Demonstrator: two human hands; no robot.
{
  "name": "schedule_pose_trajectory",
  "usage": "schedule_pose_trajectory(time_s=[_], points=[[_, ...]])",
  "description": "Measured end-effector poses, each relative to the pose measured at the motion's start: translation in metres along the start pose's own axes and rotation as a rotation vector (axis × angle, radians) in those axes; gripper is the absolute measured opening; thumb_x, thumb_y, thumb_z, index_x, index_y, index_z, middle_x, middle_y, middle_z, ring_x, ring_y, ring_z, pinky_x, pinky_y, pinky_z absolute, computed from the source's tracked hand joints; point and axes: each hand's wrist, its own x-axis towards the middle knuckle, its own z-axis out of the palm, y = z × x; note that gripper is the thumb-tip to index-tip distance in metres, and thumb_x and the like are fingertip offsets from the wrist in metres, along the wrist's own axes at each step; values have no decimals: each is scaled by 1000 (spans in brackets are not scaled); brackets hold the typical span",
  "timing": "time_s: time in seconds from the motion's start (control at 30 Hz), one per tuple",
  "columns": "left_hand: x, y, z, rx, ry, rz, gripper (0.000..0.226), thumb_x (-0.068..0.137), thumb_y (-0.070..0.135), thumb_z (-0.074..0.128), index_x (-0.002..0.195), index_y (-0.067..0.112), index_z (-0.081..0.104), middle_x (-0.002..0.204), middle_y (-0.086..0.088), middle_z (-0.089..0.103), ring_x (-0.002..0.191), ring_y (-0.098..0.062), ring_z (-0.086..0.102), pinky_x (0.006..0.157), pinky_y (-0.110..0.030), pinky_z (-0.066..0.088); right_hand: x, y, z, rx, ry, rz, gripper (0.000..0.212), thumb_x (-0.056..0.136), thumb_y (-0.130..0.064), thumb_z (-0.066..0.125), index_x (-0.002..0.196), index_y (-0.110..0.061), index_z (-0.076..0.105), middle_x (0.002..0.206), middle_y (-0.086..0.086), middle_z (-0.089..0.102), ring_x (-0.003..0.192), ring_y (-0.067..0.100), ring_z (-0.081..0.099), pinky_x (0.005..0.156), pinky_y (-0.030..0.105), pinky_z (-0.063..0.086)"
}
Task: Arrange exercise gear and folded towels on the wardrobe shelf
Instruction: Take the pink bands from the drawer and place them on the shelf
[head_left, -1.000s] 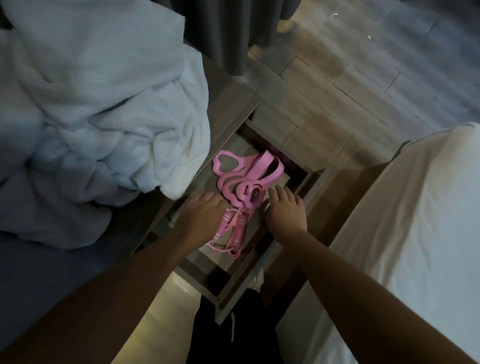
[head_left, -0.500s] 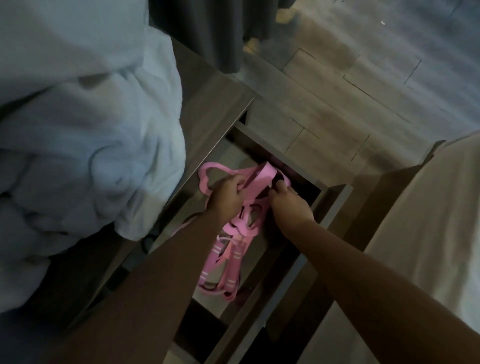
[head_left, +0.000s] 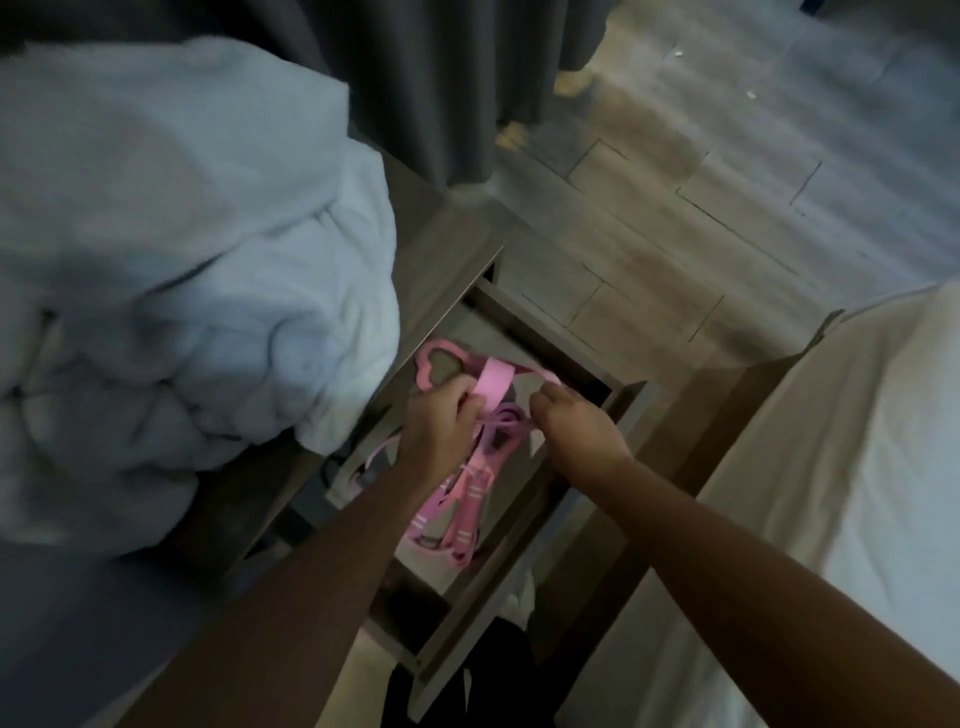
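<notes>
A tangle of pink resistance bands (head_left: 467, 493) with heart-shaped handles lies in an open grey wooden drawer (head_left: 519, 566). My left hand (head_left: 441, 421) grips a flat pink band near the top of the bundle. My right hand (head_left: 576, 421) pinches another strand of the same bundle just to the right. One heart-shaped handle (head_left: 439, 364) sticks out beyond my left hand. The lower straps trail down the drawer under my left forearm.
A crumpled pale blue duvet (head_left: 182, 291) covers the surface on the left and overhangs the drawer's edge. A white-sheeted bed (head_left: 857, 467) stands at the right. Grey curtains (head_left: 441, 78) hang at the back above a wood-plank floor (head_left: 727, 182).
Both hands went from resting flat beside the bands to grasping the upper part of the bundle. The view has shifted closer over the drawer.
</notes>
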Motion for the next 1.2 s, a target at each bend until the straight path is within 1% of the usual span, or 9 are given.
schedule_pose_trajectory(time_s=[0.27, 0.47, 0.7, 0.77, 0.87, 0.93, 1.03, 1.13, 1.2], points=[[-125, 75, -98, -60, 125, -105, 13, 94, 14, 56, 87, 8, 64, 79, -2, 68, 74, -19, 65, 70, -40, 53, -96, -75, -87, 26, 18, -187, 20, 92, -7, 57, 113, -8, 60, 124, 10, 57, 94, 22, 63, 74, 24, 44], [-230, 98, -135, -88, 247, -172, 8, 92, 12, 58, 86, 16, 62, 75, 0, 64, 71, -18, 60, 64, -29, 44, -160, -113, -118, 64, -66, -283, 25, 97, -3, 47, 118, -1, 60, 118, 16, 58, 106, 31, 56, 89, 36, 45], [-346, 97, -158, -165, 300, -264, 9, 95, 13, 56, 88, 9, 61, 83, -10, 67, 76, -26, 62, 70, -38, 46, -199, -156, -123, 35, -145, -336, 19, 97, -11, 52, 110, -2, 62, 111, 14, 61, 102, 28, 59, 88, 28, 42], [-376, 89, -163, -197, 330, -309, 10, 96, 12, 55, 88, 10, 60, 79, -7, 68, 74, -25, 63, 69, -37, 47, -205, -175, -123, 57, -172, -333, 24, 98, -15, 50, 117, -6, 61, 114, 11, 62, 105, 27, 58, 92, 36, 46], [-423, 74, -173, -278, 409, -362, 24, 96, 6, 53, 78, 21, 55, 65, 12, 68, 54, -3, 62, 53, -14, 45, -212, -208, -121, 49, -214, -382, 20, 97, -18, 55, 112, -8, 63, 110, 10, 63, 103, 25, 59, 81, 25, 40], [-456, 60, -181, -297, 475, -418, 26, 96, 4, 53, 76, 22, 55, 65, 15, 67, 56, -4, 62, 51, -9, 44, -217, -237, -118, 16, -249, -407, 17, 94, -14, 57, 107, -6, 65, 106, 12, 64, 99, 25, 59, 73, 21, 34], [-504, 39, -191, -385, 530, -478, 14, 98, 3, 50, 89, 8, 59, 81, -10, 68, 65, -30, 69, 61, -34, 60, -227, -279, -106, -10, -272, -463, 14, 91, -3, 55, 101, -1, 63, 97, 25, 59, 85, 33, 58, 72, 31, 41], [-549, 16, -202, -341, 631, -503, 11, 96, 3, 52, 91, 4, 61, 78, -5, 66, 65, -4, 68, 59, -10, 49, -242, -327, -86, -2, -319, -503, 24, 92, 0, 47, 109, -4, 63, 105, 17, 64, 94, 30, 60, 78, 32, 45], [-579, 3, -214, -334, 693, -517, 14, 95, 3, 53, 85, 7, 61, 71, 3, 64, 63, 9, 62, 54, -7, 40, -256, -360, -73, -7, -313, -540, 25, 90, 2, 48, 108, -5, 63, 105, 16, 66, 96, 28, 61, 72, 27, 39]])
